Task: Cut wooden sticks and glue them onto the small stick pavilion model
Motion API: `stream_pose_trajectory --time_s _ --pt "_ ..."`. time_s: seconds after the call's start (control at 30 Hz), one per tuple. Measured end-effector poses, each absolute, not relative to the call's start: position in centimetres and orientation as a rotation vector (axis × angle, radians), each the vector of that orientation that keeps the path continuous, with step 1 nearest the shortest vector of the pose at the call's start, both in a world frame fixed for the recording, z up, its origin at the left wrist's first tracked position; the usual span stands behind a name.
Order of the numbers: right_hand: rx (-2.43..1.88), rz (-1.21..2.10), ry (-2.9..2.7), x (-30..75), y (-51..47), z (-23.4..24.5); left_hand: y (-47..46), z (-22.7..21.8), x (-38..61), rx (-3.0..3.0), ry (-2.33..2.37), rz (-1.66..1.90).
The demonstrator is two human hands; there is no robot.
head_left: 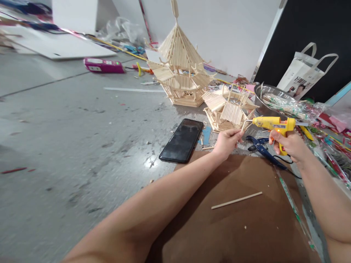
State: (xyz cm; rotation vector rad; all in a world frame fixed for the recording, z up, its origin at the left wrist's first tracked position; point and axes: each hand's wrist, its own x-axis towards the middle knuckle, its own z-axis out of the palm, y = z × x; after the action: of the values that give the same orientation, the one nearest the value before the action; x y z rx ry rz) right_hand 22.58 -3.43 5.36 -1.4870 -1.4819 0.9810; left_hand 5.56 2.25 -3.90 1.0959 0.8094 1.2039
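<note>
Pinched in the fingers of my left hand (228, 142) is a short wooden stick (244, 126), held up in front of a small roofed model of sticks (231, 111). My right hand (290, 143) is wrapped round the handle of a yellow glue gun (271, 124). The gun's nozzle points left and is at or very near the top of the held stick; I cannot tell whether they touch. A clear glue stick (301, 124) pokes out of its back. Below the gun lie dark blue cutters (264, 151).
A taller stick pagoda (182, 73) stands behind. Left of my hand lies a black phone (182, 140). A loose stick (237, 200) rests on the brown board (219, 233). At right are a metal bowl (257, 100) and a white bag (298, 75); farther left, a purple power strip (104, 65).
</note>
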Motion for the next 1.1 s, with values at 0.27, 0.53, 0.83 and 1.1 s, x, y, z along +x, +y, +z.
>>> stream_pose_trajectory --time_s 0.27,0.53,0.83,1.1 --pt "-1.490 0.970 -1.491 22.6 -3.5 5.2 2.2 -3.8 5.6 1.085 0.819 1.205" --pt "-1.520 0.972 -1.503 22.8 -3.3 4.8 2.1 -3.5 5.6 1.082 0.817 1.201" --pt "-1.630 0.822 -1.601 23.0 -2.3 4.5 2.1 -3.1 5.4 1.024 0.893 1.334" --pt "-1.729 0.630 -1.754 22.9 -1.1 4.1 2.0 -3.0 5.3 1.020 0.904 1.340"
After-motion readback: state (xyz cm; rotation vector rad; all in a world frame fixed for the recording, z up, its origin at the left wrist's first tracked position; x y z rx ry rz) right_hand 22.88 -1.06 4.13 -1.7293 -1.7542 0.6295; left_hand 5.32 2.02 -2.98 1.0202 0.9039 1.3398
